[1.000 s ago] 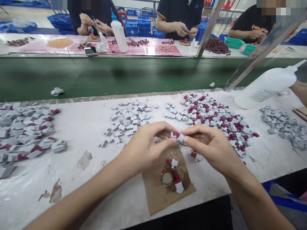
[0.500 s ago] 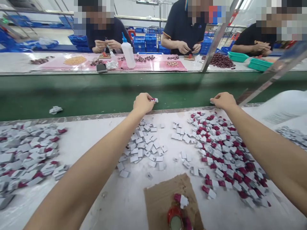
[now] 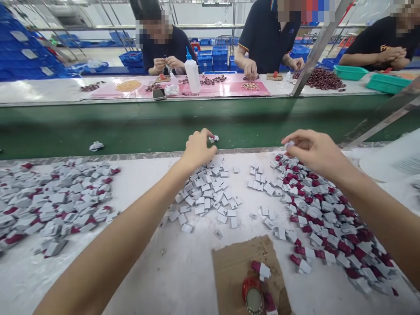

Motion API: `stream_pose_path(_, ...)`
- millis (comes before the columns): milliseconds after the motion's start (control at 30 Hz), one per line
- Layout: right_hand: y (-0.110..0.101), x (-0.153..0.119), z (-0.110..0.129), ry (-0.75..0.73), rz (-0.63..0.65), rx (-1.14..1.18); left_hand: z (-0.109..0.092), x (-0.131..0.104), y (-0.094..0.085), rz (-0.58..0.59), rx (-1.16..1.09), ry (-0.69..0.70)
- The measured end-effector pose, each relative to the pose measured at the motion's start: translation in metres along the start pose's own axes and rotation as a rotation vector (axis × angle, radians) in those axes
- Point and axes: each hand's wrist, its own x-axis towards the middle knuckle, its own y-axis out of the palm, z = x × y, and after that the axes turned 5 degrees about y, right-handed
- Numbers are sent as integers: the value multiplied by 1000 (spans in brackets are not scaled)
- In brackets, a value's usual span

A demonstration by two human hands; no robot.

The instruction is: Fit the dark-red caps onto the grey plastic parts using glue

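Observation:
My left hand point(image 3: 198, 148) is over the far edge of the table, its thumb and forefinger spread apart. Right by those fingertips sits a small white-and-maroon plastic piece point(image 3: 214, 138), which seems to lie on the green belt. My right hand point(image 3: 311, 148) pinches a small white plastic piece point(image 3: 289, 144) between thumb and fingers, above the top of the right-hand heap. Under my left wrist spreads a pile of small white pieces point(image 3: 210, 192). The right heap of white-and-maroon pieces point(image 3: 321, 205) is partly hidden by my right forearm.
Another heap of such pieces point(image 3: 59, 205) covers the left side. In front, a cardboard sheet point(image 3: 229, 271) carries a red round object point(image 3: 252, 293) with a pale top. Across the green belt point(image 3: 147, 127), several co-workers sit at a table with a white squeeze bottle point(image 3: 193, 76). A metal post point(image 3: 320, 48) slants upward.
My left thumb and forefinger have parted from the white-and-maroon piece. My right hand has turned, fingers stretched further, still with a small piece. The whole view has shifted, so things appear further right.

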Motion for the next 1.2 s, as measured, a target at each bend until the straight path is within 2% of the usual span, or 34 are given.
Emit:
stream_pose_path(100,10,-67,10,-63,77,209,-8,-36,6,66,24,170)
stream_pose_path(167,20,-109,14,-65,132,319,-14,-51,16,99,33,255)
stream_pose_path(333,40,-185,21,47,194,527,-27,-50,36,129,33,371)
stream_pose_path(400,41,-207,20,56,209,544,-32,-51,35,135,14,393)
stream_pose_path(467,41,-226,18,61,227,562,-38,-61,27,134,-21,416)
stream_pose_path(567,43,-252,14,67,262,583,-46,-97,11,162,-243,427)
stream_pose_path(633,46,-265,13,66,272,586,-49,-129,3,216,-418,399)
stream_pose_path(700,50,-272,13,61,277,592,-49,-162,1,263,-489,350)
stream_pose_path(867,55,-276,13,94,272,606,-34,-227,20,277,-438,179)
stream_pose_path(933,56,-276,12,102,274,599,-26,-245,30,252,-348,173)
stream_pose_path(1033,57,-277,9,98,292,583,-19,-262,41,171,-156,250)
stream_pose_path(1200,58,-279,6,93,272,563,-16,-274,50,70,4,353)
